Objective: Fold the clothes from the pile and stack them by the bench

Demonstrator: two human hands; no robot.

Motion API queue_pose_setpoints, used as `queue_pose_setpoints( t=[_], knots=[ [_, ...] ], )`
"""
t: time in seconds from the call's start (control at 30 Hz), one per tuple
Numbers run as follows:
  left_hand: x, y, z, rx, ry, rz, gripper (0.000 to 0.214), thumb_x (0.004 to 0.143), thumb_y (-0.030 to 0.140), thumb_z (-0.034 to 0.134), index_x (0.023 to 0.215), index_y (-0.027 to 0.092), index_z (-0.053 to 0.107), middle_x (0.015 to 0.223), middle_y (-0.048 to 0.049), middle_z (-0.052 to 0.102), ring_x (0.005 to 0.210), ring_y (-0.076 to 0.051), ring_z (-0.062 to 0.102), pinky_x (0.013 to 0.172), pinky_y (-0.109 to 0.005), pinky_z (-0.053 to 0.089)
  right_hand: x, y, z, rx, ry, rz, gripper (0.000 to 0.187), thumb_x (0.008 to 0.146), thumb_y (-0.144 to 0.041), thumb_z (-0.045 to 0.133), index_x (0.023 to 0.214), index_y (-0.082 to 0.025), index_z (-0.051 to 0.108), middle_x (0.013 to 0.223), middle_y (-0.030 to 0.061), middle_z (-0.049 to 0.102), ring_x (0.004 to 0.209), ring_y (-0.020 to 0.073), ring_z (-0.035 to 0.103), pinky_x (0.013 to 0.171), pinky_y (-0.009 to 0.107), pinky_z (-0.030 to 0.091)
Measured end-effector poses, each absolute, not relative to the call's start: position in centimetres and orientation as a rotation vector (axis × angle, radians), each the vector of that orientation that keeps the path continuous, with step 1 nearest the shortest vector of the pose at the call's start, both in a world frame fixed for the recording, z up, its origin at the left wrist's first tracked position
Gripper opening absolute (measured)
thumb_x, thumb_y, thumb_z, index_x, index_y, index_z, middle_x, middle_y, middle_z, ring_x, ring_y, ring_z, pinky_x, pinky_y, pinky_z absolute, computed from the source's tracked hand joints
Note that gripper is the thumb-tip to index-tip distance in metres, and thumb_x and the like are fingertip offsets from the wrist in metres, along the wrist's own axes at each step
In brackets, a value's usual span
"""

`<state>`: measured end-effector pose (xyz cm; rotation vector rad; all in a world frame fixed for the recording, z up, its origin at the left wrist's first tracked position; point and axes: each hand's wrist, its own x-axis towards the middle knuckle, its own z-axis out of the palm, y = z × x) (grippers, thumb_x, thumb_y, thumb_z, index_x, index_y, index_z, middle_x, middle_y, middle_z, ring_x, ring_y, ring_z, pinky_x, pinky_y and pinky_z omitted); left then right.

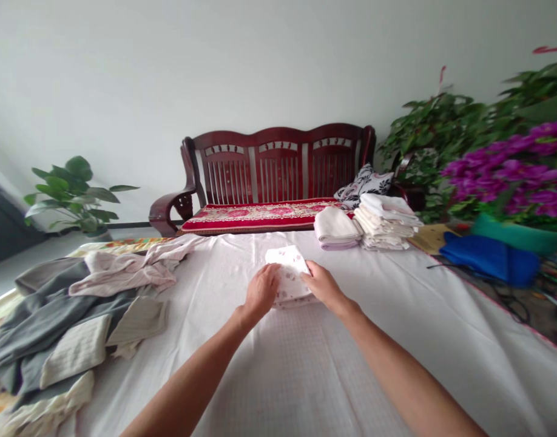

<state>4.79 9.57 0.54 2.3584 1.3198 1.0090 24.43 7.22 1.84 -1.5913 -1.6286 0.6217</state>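
White cloth [290, 276] between the hands [263, 289] [324, 286]

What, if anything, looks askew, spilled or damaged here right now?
No spill or damage shows. The left side looks messiest: a heap of cloths lies mostly rumpled and overlapping, unlike the folded white stack across the sheet. The patterned cloth between left hand and right hand looks orderly. A cushion tilts on the bench.
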Motion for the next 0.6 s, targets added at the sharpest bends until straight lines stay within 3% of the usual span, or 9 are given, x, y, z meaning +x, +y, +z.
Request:
queue_pose_setpoints(
  t=[0.13,0.33,0.6],
  knots=[
    [5.3,9.2,-0.5,2.572,1.200,0.932,0.036,0.099,0.021,0.043,0.131,0.016,0.057,0.137,-0.0119,0.061,0.131,-0.024,0.053,0.118,-0.043,0.034,25.7,7.3,1.6,-1.640,-1.627,0.600,0.036,0.082,-0.029,0.053,0.114,-0.019,0.066,0.103,0.0071,0.074,0.089,0.0220,0.066,0.073,0.027,0.048],
    [6.0,8.3,-1.0,2.655,1.296,0.705,0.049,0.102,0.038,0.039,0.145,0.017,0.047,0.153,-0.0134,0.046,0.145,-0.033,0.034,0.116,-0.054,0.033,26.7,6.9,1.0,-1.670,-1.632,0.581,0.043,0.081,-0.030,0.059,0.123,-0.020,0.064,0.110,0.0070,0.074,0.095,0.0224,0.067,0.077,0.027,0.048],
    [6.6,7.7,-1.5,2.689,1.279,0.603,0.052,0.100,0.039,0.046,0.149,0.022,0.043,0.157,-0.0112,0.040,0.149,-0.033,0.025,0.119,-0.055,0.025,27.1,6.0,1.4,-1.895,-1.703,0.443,0.047,0.085,-0.034,0.059,0.130,-0.023,0.060,0.103,0.0077,0.075,0.087,0.0236,0.067,0.071,0.029,0.044]
  ],
)
